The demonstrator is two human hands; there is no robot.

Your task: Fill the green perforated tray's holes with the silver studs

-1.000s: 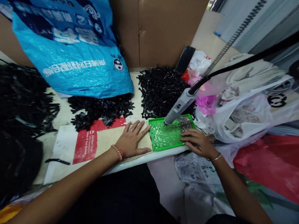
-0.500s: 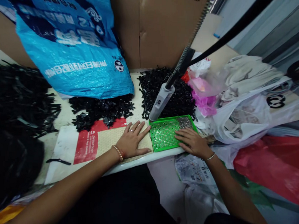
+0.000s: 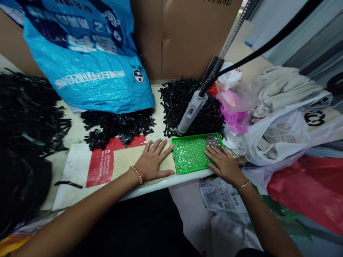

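Observation:
My left hand (image 3: 153,161) lies flat and open on a tan mat (image 3: 124,160), its fingers spread and reaching toward the left rim of a green tray (image 3: 177,159). The tray holds rows of small shiny screws, with a loose heap of screws (image 3: 212,140) at its far right corner. My right hand (image 3: 223,165) rests on the tray's right side with the fingers stretched out toward that heap. A grey electric screwdriver (image 3: 191,111) hangs from a black cable just above the tray's far edge, held by neither hand.
Piles of black plastic parts (image 3: 189,102) lie behind the tray, in the middle (image 3: 117,126) and at far left (image 3: 24,107). A blue woven sack (image 3: 86,53) and a cardboard box (image 3: 187,30) stand at the back. White, pink and red plastic bags (image 3: 287,129) crowd the right.
The hanging screwdriver swung left off the tray and now hangs above its far edge. My right hand slid along the tray toward the screw heap. My left hand stayed flat.

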